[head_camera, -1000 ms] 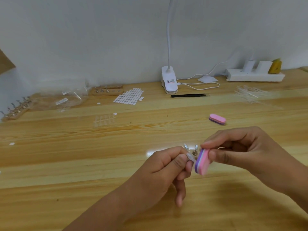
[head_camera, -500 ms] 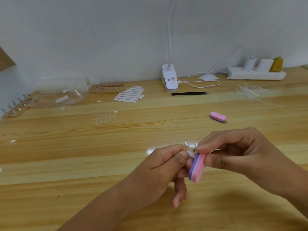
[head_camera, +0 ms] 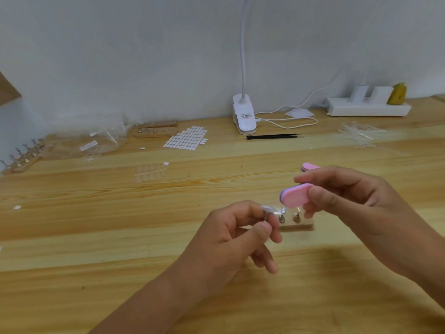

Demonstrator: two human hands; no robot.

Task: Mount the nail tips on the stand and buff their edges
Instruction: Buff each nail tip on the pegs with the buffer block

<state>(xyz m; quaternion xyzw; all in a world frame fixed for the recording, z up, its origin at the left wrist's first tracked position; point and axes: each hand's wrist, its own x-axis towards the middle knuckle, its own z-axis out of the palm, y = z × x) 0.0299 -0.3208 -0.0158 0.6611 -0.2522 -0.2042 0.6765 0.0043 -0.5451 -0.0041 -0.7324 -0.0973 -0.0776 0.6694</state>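
Observation:
My left hand [head_camera: 231,239] pinches a small clear nail tip [head_camera: 269,209] between thumb and forefinger. My right hand [head_camera: 356,208] grips a pink and purple buffer block [head_camera: 295,195], held a little above and to the right of the tip, apart from it. Just behind my fingers a small wooden stand [head_camera: 297,225] with metal holders rests on the table, partly hidden by both hands. A strip of clear nail tips [head_camera: 150,172] lies further back on the left.
A second pink buffer [head_camera: 309,166] lies behind my right hand. Along the back are a sheet of white adhesive dots [head_camera: 186,141], black tweezers [head_camera: 273,136], a clip lamp [head_camera: 243,114], a power strip [head_camera: 368,108], plastic bags [head_camera: 91,143] and two more wooden stands [head_camera: 156,132], [head_camera: 22,159].
The buffer was pressed against the tip in my left hand. My right hand has now lifted it up and to the right, and my left hand has drawn the tip to the left.

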